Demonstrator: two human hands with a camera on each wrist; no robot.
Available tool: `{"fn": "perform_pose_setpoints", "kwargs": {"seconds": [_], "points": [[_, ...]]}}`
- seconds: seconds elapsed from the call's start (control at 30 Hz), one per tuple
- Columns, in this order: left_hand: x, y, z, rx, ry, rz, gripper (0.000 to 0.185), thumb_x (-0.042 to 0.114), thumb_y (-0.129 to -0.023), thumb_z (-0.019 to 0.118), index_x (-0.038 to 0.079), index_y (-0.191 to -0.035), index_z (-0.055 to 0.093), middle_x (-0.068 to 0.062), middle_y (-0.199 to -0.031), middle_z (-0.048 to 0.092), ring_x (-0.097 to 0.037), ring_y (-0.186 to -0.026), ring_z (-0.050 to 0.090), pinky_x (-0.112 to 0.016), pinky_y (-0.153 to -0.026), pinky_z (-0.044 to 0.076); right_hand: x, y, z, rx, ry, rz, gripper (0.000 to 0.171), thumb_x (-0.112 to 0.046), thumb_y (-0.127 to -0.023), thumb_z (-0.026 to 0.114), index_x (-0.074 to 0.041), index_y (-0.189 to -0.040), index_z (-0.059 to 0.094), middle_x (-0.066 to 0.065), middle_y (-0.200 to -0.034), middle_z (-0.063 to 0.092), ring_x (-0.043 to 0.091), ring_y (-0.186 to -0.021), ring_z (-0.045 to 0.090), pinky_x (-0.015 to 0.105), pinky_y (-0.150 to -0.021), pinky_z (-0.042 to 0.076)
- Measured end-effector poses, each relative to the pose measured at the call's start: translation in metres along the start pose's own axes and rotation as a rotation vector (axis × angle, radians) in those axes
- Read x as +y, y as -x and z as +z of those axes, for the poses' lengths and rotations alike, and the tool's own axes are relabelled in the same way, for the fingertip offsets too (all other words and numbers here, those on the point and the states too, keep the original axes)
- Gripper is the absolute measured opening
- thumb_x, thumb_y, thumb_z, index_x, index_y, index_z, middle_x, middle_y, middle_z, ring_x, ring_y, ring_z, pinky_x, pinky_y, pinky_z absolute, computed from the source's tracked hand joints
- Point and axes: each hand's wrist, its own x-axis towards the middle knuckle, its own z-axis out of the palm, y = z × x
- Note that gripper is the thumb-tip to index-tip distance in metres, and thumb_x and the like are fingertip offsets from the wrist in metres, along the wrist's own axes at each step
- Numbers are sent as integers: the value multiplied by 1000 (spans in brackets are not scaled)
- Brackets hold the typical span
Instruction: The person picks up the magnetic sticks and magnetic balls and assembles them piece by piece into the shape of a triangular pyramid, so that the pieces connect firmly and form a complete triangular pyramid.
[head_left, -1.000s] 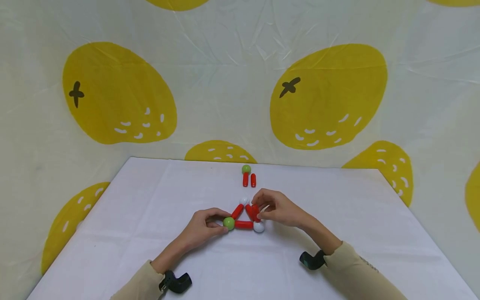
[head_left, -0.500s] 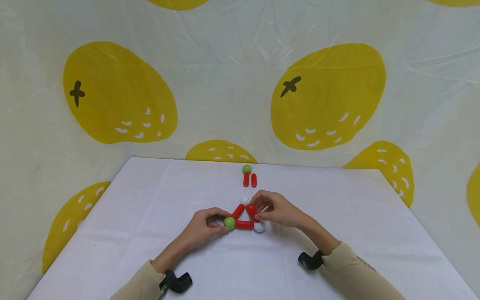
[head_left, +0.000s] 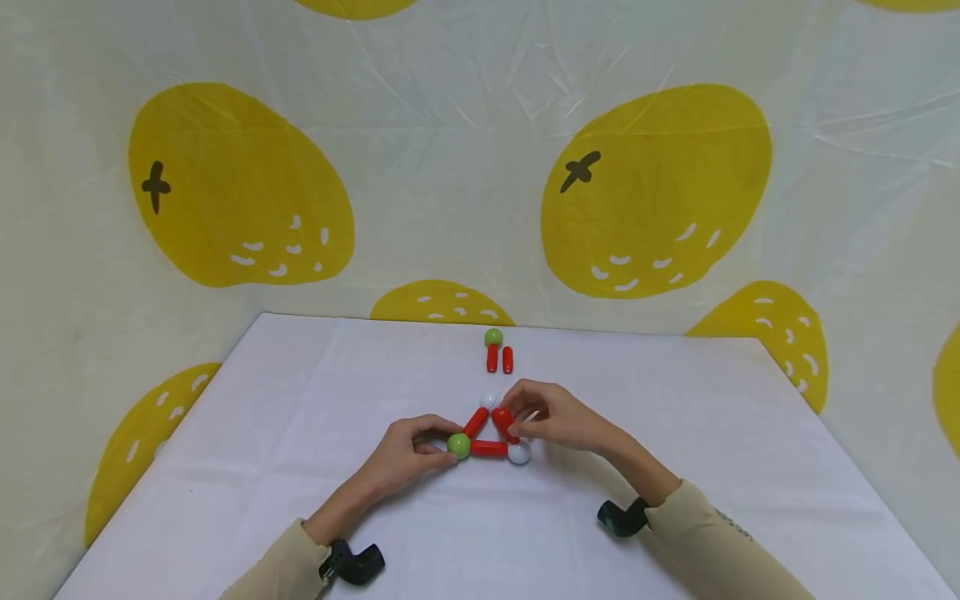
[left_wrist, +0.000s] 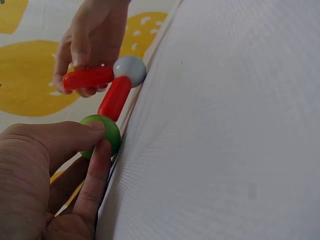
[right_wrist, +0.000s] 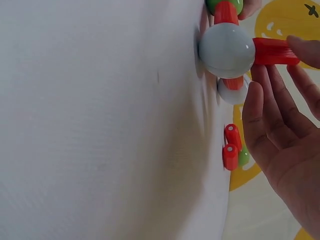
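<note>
A flat triangle of red rods and balls lies on the white table. My left hand (head_left: 411,454) pinches its green ball (left_wrist: 107,131) between thumb and fingers at the left corner. A grey-white ball (right_wrist: 227,50) forms the near right corner, and a second white ball (head_left: 489,401) the far corner. From the near right ball a red rod (right_wrist: 272,51) stands up off the table, its end meeting the ball. My right hand (head_left: 557,415) pinches the upper part of this rod between thumb and fingers. In the head view the rod overlaps the triangle's right side.
Behind the triangle, a green ball (head_left: 493,337) touches the end of one red rod (head_left: 492,359). A second loose red rod (head_left: 507,360) lies beside it. A patterned sheet with yellow fruit hangs behind the table's back edge.
My right hand has shifted slightly left with the upright red rod, whose top now leans more over the triangle. My left hand stays on the green ball, nearly still.
</note>
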Motion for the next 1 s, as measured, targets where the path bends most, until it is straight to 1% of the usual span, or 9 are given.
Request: {"fn": "perform_pose_setpoints", "kwargs": {"seconds": [0.13, 0.2, 0.37, 0.43, 0.6, 0.77, 0.87, 1.0], "points": [[0, 0, 0, 4, -10, -4, 36, 21, -89, 81, 19, -124, 73, -3, -123, 71, -13, -103, 69, -18, -85, 58, 2, -2, -5, 13, -10, -6, 28, -19, -98, 70, -6, -122, 64, 12, -111, 72, 24, -100, 66, 25, -83, 58], [1, 0, 0, 3, -13, -4, 36, 21, -89, 81, 18, -124, 73, -3, -123, 71, -13, -104, 68, -18, -85, 58, 2, -3, -8, 24, -17, 1, 29, -19, -99, 68, -4, -123, 63, 13, -111, 71, 27, -99, 67, 28, -82, 60], [2, 0, 0, 3, -16, -3, 35, 21, -89, 81, 18, -124, 73, -4, -123, 71, -16, -106, 67, -16, -85, 57, 4, -11, -17, 88, -31, 69, 35, -19, -100, 67, 1, -127, 59, 18, -110, 72, 38, -97, 69, 40, -83, 62], [1, 0, 0, 2, -14, 0, 35, 21, -89, 82, 18, -123, 74, -4, -123, 71, -17, -106, 67, -16, -84, 57, 7, -16, -21, 120, -33, 100, 36, -18, -100, 66, 2, -129, 58, 21, -110, 72, 39, -97, 69, 42, -83, 63], [1, 0, 0, -2, -10, -4, 35, 20, -89, 82, 18, -123, 74, -5, -122, 71, -17, -104, 68, -16, -84, 57, 19, -32, -33, 185, -13, 158, 37, -16, -100, 65, 3, -131, 57, 21, -110, 72, 35, -96, 70, 37, -81, 63], [1, 1, 0, -3, -14, -14, 34, 20, -89, 82, 20, -122, 74, -4, -122, 72, -14, -102, 69, -17, -84, 57, 29, -49, -41, 232, 12, 238, 37, -19, -101, 65, -2, -133, 58, 17, -111, 71, 28, -94, 70, 33, -81, 62], [0, 2, 0, -2, -10, -19, 35, 20, -89, 82, 19, -123, 74, -4, -123, 71, -14, -102, 69, -16, -84, 57, 32, -59, -43, 246, 2, 289, 38, -20, -100, 66, -4, -134, 58, 17, -113, 68, 26, -94, 69, 33, -83, 62], [0, 4, -2, 1, 5, -16, 36, 19, -88, 82, 17, -123, 74, -6, -126, 71, -16, -98, 69, -16, -83, 57, 33, -72, -46, 250, -26, 319, 41, -19, -99, 67, -4, -137, 57, 18, -115, 65, 27, -96, 69, 35, -85, 63]]}}
